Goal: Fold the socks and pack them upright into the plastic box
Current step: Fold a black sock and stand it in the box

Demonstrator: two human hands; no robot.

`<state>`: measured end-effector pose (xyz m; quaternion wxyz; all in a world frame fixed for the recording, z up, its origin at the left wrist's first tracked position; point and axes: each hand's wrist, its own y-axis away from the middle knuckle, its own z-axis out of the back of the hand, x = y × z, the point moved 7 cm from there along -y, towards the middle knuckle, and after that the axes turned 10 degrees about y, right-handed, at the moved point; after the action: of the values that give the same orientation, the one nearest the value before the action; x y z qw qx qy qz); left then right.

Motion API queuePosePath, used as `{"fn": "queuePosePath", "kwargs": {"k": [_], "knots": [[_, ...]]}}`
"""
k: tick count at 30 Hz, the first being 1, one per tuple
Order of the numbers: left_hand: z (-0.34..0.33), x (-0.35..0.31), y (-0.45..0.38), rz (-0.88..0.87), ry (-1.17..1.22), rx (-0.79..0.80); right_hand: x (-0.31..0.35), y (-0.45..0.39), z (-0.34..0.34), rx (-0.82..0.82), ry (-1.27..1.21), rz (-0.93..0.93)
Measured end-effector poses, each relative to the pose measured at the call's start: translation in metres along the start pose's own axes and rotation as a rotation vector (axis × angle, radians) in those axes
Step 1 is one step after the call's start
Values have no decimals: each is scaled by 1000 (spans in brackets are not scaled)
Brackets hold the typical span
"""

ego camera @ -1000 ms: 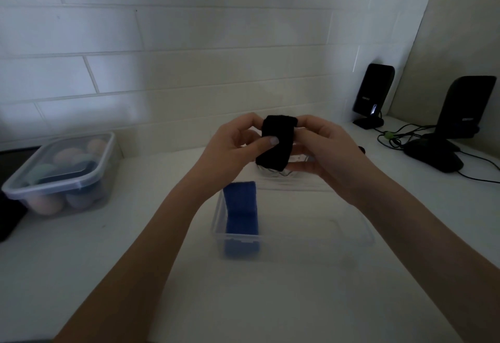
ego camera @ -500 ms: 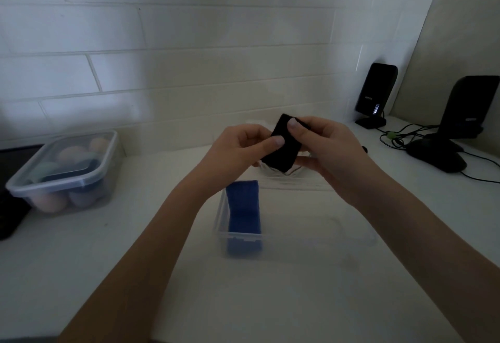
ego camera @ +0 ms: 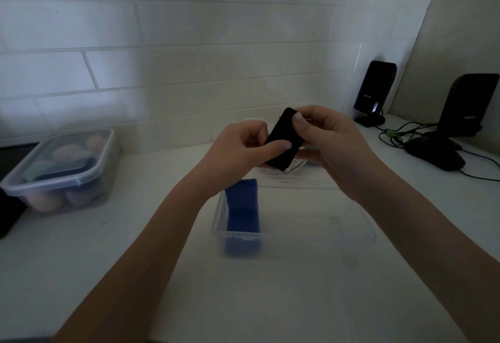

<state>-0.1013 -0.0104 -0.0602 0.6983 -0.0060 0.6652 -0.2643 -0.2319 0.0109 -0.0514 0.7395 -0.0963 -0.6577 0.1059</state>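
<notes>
A folded black sock (ego camera: 281, 150) is held in the air between both hands, tilted with its top end to the right. My left hand (ego camera: 238, 153) pinches its lower left side with the thumb on its face. My right hand (ego camera: 330, 142) grips its upper right end, thumb on top. Below them a clear plastic box (ego camera: 351, 234) stands open on the white counter. A folded blue sock (ego camera: 242, 207) stands upright against the box's left wall. The rest of the box shows nothing in it.
A closed clear container (ego camera: 62, 172) with pastel rolled items sits at the left by the tiled wall. A clear lid (ego camera: 286, 179) lies behind the box. Two black stands (ego camera: 374, 93) (ego camera: 465, 110) and cables (ego camera: 400, 134) occupy the right corner.
The black sock has tilted from upright to slanted, top toward the right. Both hands have shifted slightly right, and the right thumb has come onto the sock's upper end.
</notes>
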Motion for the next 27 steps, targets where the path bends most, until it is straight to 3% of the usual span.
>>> {"fn": "queuePosePath", "kwargs": {"k": [13, 17, 23, 27], "knots": [[3, -2, 2, 22, 44, -9, 12, 5, -1, -24, 225, 111], [11, 1, 0, 24, 48, -97, 5, 4, -3, 0, 104, 15], [9, -6, 3, -27, 24, -107, 5, 5, 1, 28, 86, -95], [29, -20, 7, -170, -51, -202, 7, 12, 2, 209, 303, -201]]}}
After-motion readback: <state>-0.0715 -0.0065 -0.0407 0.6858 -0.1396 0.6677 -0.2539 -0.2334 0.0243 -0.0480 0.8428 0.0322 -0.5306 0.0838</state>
